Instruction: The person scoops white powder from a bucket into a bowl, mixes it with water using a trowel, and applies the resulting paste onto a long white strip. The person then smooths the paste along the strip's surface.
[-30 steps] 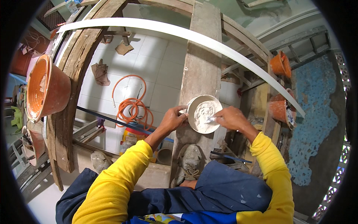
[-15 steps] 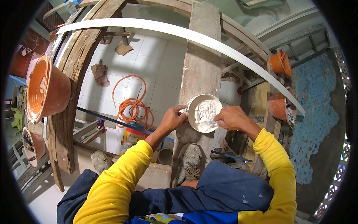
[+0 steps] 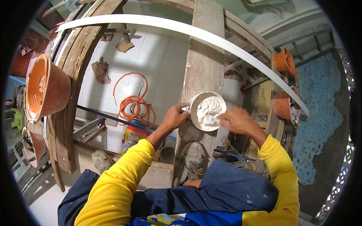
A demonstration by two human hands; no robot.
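A round off-white bowl (image 3: 193, 117) is held over the wooden plank, with thick white paste (image 3: 208, 109) inside. My left hand (image 3: 176, 116) grips its left side, thumb up by the rim. My right hand (image 3: 238, 121) is closed round a putty knife (image 3: 213, 121), whose pale flat blade dips into the paste at the bowl's lower right. Motion smears that blade, and my fingers hide its handle. Below the bowl, a worn, paste-spattered shoe (image 3: 194, 158) rests on the plank.
A long white strip (image 3: 158, 23) arches across the scaffold beyond my hands. Orange buckets stand left (image 3: 52, 88) and right (image 3: 283, 62). Below, an orange hose (image 3: 132, 107) lies coiled on the tiled floor. A rough timber beam (image 3: 62, 124) runs along the left.
The putty knife has shifted through the paste, changing its surface folds. My right hand has moved slightly right and is blurred; my left hand still holds the bowl.
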